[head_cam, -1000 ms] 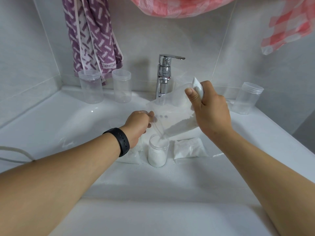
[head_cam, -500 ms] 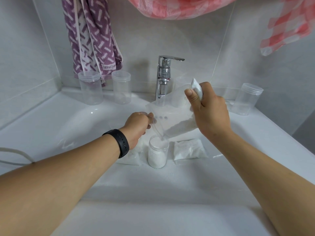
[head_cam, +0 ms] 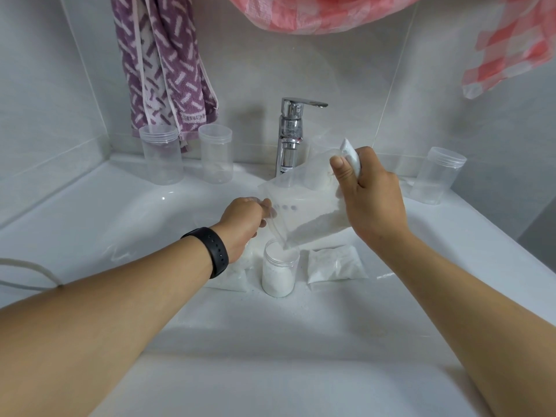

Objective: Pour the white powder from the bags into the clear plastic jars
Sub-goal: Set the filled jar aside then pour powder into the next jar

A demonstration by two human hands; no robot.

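Head view: powder bag (head_cam: 313,212) tipped over the open jar (head_cam: 279,270) in the sink (head_cam: 90,224).
Right hand (head_cam: 373,197) grips its raised end, left hand (head_cam: 243,219) pinches the lower corner at the jar's mouth. Towel (head_cam: 168,70) lettering is unreadable; the faucet (head_cam: 290,136) sticker too. Sealed bags (head_cam: 335,264) flank the jar; empty jars (head_cam: 162,155) stand behind.

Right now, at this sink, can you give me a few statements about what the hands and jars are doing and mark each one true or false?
1. Both hands hold one tilted bag over a jar. True: the left hand pinches its lower edge, the right hand has its grip on the raised end.
2. The jar under the bag is empty. False: it is mostly filled with white powder.
3. A powder bag lies right of that jar. True.
4. Two clear jars stand beside the purple towel. True.
5. Water runs from the tap. False: none shows.
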